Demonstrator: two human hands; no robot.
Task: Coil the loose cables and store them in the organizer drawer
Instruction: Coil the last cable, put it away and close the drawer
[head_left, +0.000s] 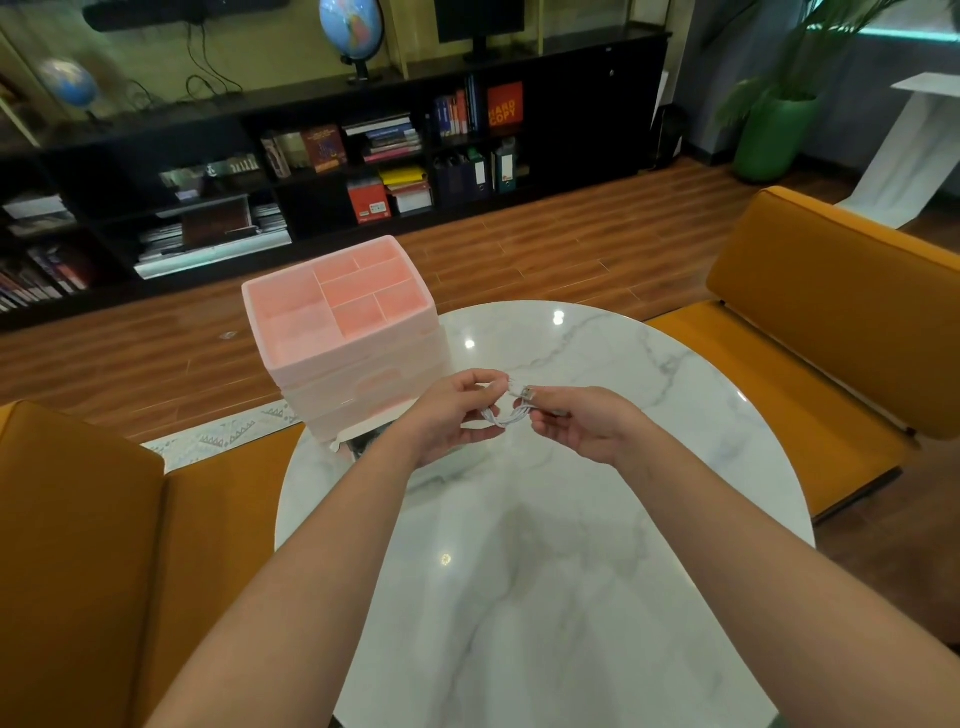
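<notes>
Two bare forearms reached in from six o'clock across the round white marble worktop (545, 519), meeting above its far half. The left hand (447, 410) had its fingers (475, 382) curled around one side of a small bundle of white cable (506, 415), while the right hand (587, 421) pinched the other side, its fingers (545, 402) closed near the connector end (525, 393) that stuck up between the two hands. The cable was gathered in short loops, held clear above the worktop and touching both hands; how many loops it made was too small to tell. Just beyond the left hand, at about eleven o'clock, a pink organizer (343, 332) stood at the worktop's far left edge, its open top divided into several compartments and its stacked drawer fronts (363, 389) facing the hands, all pushed in. Orange upholstered seats (831, 322) flanked the worktop at three and nine o'clock. Farther off, at twelve o'clock, wood flooring ran to a long black bookshelf (332, 156) loaded with books, with a globe (350, 26) standing on top.
</notes>
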